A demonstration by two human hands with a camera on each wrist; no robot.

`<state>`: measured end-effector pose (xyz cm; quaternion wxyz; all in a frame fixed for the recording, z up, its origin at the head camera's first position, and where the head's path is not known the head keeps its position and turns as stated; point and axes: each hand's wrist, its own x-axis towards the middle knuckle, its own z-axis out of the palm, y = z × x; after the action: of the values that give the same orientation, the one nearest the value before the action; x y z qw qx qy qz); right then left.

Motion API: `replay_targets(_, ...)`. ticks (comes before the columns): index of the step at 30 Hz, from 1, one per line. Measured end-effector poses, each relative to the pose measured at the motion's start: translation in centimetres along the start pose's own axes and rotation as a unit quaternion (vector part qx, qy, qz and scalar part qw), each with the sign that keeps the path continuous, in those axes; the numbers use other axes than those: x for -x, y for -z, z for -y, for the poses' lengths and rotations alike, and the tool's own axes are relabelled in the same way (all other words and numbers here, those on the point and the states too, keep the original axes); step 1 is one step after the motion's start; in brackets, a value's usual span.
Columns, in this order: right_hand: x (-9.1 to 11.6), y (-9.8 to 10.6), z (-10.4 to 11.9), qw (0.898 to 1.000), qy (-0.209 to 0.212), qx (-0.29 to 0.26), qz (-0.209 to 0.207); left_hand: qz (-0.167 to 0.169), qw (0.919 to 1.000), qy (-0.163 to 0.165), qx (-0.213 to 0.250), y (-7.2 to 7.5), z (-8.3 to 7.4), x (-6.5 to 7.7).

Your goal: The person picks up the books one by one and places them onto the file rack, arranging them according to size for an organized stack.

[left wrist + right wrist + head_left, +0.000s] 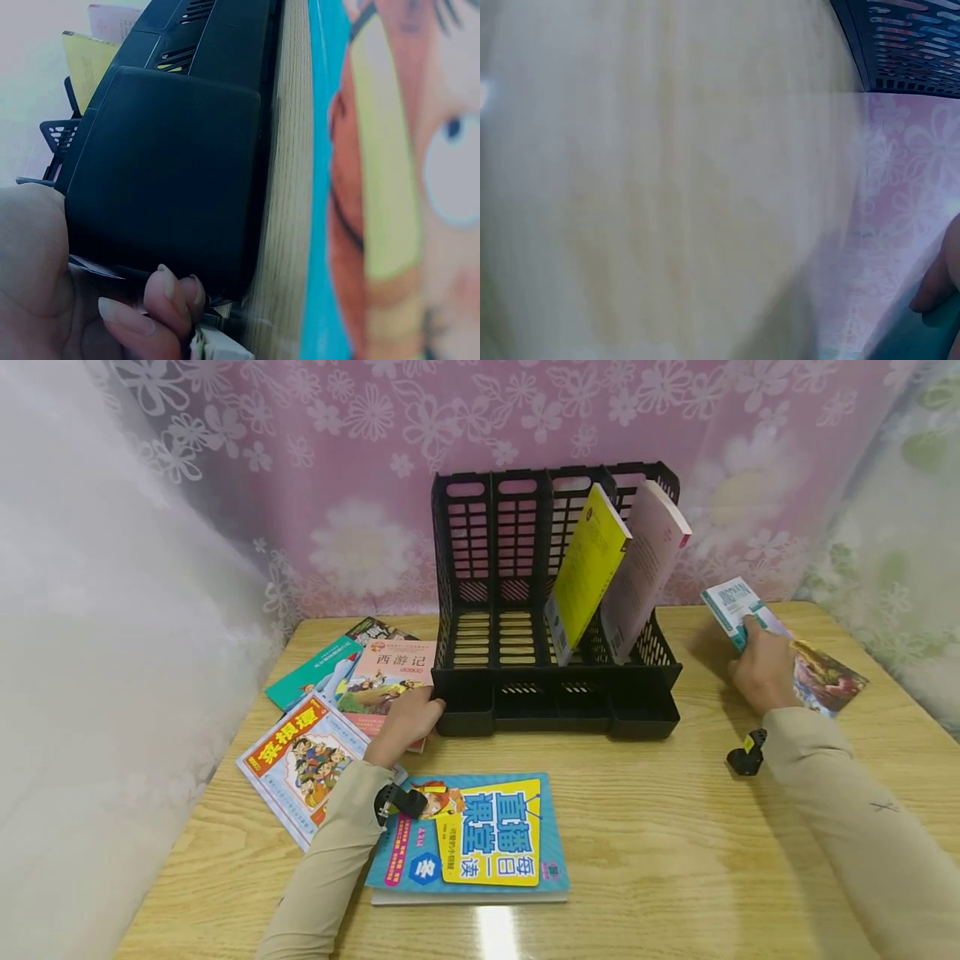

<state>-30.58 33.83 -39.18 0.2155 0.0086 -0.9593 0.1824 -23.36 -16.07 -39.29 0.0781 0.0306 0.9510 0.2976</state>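
Note:
In the head view my right hand (pixel 765 668) grips a white and teal book (pixel 735 602) at the table's right, its thumb across the cover. The right wrist view catches only the thumb (pixel 936 285) and a teal corner of that book (pixel 919 334). My left hand (pixel 407 724) is at the front left corner of a black file rack (pixel 551 672). Seen from the left wrist, its curled fingers (pixel 161 307) hold that corner, beside a small front compartment (pixel 165 172). A yellow book (pixel 588 577) and a pale pink book (pixel 643 568) lean in the rack's right slots.
Under the right hand's book lies a colourful dark-covered book (pixel 828 677). At left overlap a pink book (pixel 390 668), a green book (pixel 318 672) and a blue-white book (pixel 307 764). A thick blue book (pixel 555 827) lies in front. A flowered curtain (pixel 360 485) hangs behind.

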Motion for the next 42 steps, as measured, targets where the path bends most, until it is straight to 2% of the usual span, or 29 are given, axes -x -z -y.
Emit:
replay_targets(5, 0.4, -0.6, 0.0, 0.999, 0.023, 0.0, 0.033, -0.003, 1.0, -0.003, -0.002, 0.1, 0.0, 0.1)
replay_targets(8, 0.5, -0.9, 0.0, 0.999, 0.019, -0.001, 0.04, -0.003, 1.0, -0.005, -0.004, 0.0, -0.1, 0.1)
replay_targets(17, 0.3, 0.8, -0.2, 0.999, 0.003, -0.039, -0.038, -0.005, 0.9999, -0.009, -0.001, 0.0, -0.3, 0.0)
replay_targets(24, 0.3, 2.0, 1.1, 0.991, -0.022, -0.092, -0.097, -0.01, 0.9999, -0.004, -0.001, -0.1, -0.1, -0.1)
replay_targets(30, 0.3, 2.5, 2.3, 0.979, -0.047, -0.125, -0.151, -0.006, 1.0, 0.0, 0.003, -0.3, -0.1, 0.0)
replay_targets(33, 0.3, 2.7, 2.7, 0.972, -0.046, -0.143, -0.183, -0.008, 1.0, -0.001, 0.004, -0.3, -0.1, 0.0)
replay_targets(42, 0.6, 3.6, 3.8, 0.95, -0.048, -0.225, -0.208, -0.009, 0.9999, 0.004, 0.008, -0.2, 0.1, 0.1)
